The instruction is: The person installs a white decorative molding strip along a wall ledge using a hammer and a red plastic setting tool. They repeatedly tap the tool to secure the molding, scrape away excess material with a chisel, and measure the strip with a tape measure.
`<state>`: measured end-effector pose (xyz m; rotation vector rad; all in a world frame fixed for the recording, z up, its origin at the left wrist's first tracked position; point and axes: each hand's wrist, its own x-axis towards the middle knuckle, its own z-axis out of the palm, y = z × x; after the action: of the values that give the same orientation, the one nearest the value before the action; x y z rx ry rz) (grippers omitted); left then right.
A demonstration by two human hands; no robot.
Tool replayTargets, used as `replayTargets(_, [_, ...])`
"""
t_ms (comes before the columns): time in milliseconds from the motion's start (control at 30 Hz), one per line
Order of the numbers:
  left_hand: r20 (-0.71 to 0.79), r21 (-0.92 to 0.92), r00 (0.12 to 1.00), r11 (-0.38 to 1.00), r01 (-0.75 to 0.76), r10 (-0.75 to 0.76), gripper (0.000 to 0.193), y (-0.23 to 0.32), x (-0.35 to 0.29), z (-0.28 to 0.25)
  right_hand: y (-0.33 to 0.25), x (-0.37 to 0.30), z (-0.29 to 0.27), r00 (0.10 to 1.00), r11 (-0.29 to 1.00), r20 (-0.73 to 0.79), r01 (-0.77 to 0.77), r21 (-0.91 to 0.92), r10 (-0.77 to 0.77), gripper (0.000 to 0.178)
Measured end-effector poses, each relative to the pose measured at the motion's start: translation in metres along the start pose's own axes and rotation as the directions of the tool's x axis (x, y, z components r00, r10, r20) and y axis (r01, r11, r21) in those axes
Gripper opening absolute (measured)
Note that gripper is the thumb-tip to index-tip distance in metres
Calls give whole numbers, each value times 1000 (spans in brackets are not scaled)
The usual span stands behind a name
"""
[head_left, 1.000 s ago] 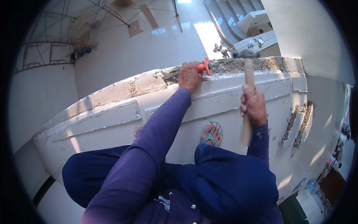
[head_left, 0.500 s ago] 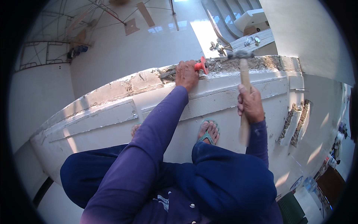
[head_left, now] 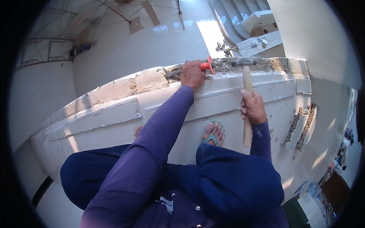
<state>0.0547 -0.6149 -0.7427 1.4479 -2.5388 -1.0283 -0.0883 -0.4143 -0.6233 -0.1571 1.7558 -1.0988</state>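
Chisel [head_left: 206,67] along ledge [head_left: 149,80], tip leftward

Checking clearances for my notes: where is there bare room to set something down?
Bare patches of white floor lie between the left sleeve and right foot, and between the right sleeve and two rough-edged strips. Crowded: the chipped ledge, where the left grip holds a red-guarded tool near the hammer head.

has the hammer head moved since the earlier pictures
Yes: the hammer head has shifted left and slightly lower, judged against the broken ledge's right end.
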Motion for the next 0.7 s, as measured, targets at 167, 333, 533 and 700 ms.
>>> replayTargets(167, [-14, -23, 1000, 1000, -6, 6, 16, -1, -1, 2, -30, 9, -46, 799, 870, -561, 418, 262, -215, 25])
replayTargets(333, [-3, -1, 1000, 1000, -9, 9, 15, -1, 2, 5, 30, 16, 44, 1000, 998, 18, -15, 57, 14, 23])
replayTargets(533, [-25, -17, 1000, 1000, -2, 2, 14, -3, 0, 4, -6, 12, -8, 997, 993, -72, 44, 113, -36, 24])
replayTargets(700, [5, -31, 1000, 1000, -4, 5, 11, -1, 1, 3, -19, 28, -25, 825, 852, -533, 408, 330, -188, 24])
